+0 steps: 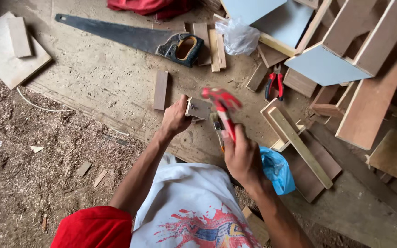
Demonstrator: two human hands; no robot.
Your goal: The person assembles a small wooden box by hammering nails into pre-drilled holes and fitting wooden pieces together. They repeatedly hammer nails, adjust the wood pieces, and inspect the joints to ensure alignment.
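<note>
Red-handled hammer [224, 110] — blurred at its head — sits clenched in our right hand [242, 158], raised just beside a small wooden block [198, 109]. Our left hand [175, 117] grasps that block from its left side, fingers wrapped behind it, holding it over the plywood sheet [97, 73] on the sawdust-strewn floor. Beyond lie a handsaw [134, 36], red pliers [275, 85] and a blue plastic bag [276, 170] — all well apart from the block.
</note>
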